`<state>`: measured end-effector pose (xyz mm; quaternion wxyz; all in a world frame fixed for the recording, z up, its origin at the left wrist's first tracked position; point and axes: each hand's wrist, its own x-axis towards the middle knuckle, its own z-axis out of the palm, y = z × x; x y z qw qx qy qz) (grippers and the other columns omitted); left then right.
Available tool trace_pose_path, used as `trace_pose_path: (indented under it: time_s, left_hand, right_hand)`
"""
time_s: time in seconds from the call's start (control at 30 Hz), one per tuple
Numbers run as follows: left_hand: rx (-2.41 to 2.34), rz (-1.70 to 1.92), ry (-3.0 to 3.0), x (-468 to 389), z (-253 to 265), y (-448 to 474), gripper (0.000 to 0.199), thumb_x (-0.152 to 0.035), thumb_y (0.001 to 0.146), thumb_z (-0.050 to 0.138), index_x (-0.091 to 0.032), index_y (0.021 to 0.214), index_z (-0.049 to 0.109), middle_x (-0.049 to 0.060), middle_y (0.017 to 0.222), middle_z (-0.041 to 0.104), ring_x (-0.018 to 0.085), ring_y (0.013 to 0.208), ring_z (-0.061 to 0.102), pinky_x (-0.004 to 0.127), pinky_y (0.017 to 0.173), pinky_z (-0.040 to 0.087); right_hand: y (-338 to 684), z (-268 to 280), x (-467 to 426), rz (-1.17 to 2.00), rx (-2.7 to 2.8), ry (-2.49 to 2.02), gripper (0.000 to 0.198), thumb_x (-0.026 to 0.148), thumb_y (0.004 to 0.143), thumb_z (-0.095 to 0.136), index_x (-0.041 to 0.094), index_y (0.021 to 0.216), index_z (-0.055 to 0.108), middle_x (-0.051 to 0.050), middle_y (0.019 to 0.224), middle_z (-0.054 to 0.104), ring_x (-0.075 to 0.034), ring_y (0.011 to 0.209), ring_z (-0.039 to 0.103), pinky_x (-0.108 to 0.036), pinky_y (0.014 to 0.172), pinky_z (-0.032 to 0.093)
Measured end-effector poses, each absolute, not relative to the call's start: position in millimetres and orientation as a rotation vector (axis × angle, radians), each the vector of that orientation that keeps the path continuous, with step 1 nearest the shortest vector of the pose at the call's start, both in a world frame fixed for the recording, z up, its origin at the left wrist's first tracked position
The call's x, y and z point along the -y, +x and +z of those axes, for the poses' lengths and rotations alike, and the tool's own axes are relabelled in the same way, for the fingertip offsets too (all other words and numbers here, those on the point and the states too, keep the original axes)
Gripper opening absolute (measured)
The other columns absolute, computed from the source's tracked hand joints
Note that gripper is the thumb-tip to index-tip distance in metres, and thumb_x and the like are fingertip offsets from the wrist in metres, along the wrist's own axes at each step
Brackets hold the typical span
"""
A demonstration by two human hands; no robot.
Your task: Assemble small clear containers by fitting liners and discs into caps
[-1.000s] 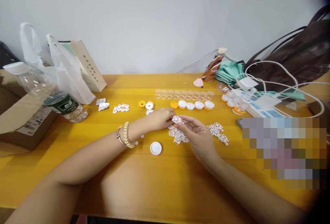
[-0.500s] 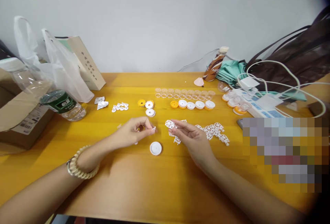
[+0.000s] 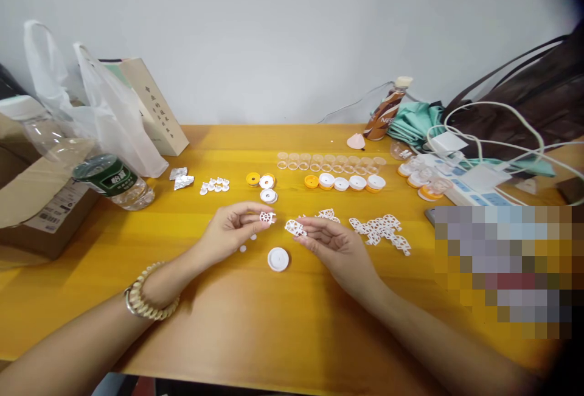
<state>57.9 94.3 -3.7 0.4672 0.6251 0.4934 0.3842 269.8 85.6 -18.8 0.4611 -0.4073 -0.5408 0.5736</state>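
Observation:
Between thumb and fingers, my left hand (image 3: 230, 232) pinches a small white openwork plastic piece (image 3: 266, 218). My right hand (image 3: 335, 247) pinches a similar white openwork piece (image 3: 295, 227), rounded at one end. The two pieces are apart, facing each other above the table. Just below them lies a round white shallow cap (image 3: 278, 259). Beyond my right hand is a loose pile of the same white openwork pieces (image 3: 381, 230). Small white discs (image 3: 243, 248) lie near my left fingers, partly covered by the hand.
Clear cups (image 3: 328, 163) stand in a row behind white and orange caps (image 3: 358, 183). Small white pegged parts (image 3: 214, 185) and foil packets (image 3: 183, 182) lie to the left. A water bottle (image 3: 114, 183) and cardboard box (image 3: 50, 213) are far left, a power strip (image 3: 474, 192) right.
My left hand has turned, so the face of its white piece now shows. My right hand has shifted slightly left and down with its piece tilted. The view has moved a little.

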Motion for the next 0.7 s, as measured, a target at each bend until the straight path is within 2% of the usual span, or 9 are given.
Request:
trace_pose_path:
  time_s: [0.17,0.37,0.7]
  left_hand:
    - [-1.207,1.108,1.712,-88.6,-7.2,62.2,0.025,-0.028,0.080,0.061,-0.017,0.102,0.062,0.006,0.091,0.069,0.013,0.077,0.063,0.023,0.066,0.051]
    - [-0.916,1.129,2.125,-85.5,-8.4,66.7,0.021,-0.018,0.081,0.059,-0.019,0.102,0.063,0.008,0.101,0.064,0.017,0.096,0.058,0.034,0.087,0.047]
    - [-0.870,1.062,2.181,-85.2,-11.9,71.7,0.024,-0.017,0.082,0.058,-0.021,0.105,0.063,0.008,0.105,0.061,0.016,0.097,0.058,0.031,0.086,0.047]
  right_hand:
    - [269.6,-18.5,-85.6,1.439,1.331,-0.986,0.030,0.025,0.069,0.070,0.023,0.098,0.061,0.001,0.077,0.062,-0.012,0.076,0.060,-0.028,0.079,0.050]
    - [268.7,-22.3,-84.1,1.515,1.371,-0.876,0.034,0.024,0.071,0.069,0.023,0.102,0.055,0.001,0.077,0.061,-0.012,0.075,0.061,-0.029,0.078,0.050]
    - [267.8,-21.1,-80.8,1.561,1.423,-0.812,0.035,0.024,0.074,0.067,0.023,0.105,0.051,0.002,0.077,0.062,-0.012,0.075,0.062,-0.030,0.077,0.051]
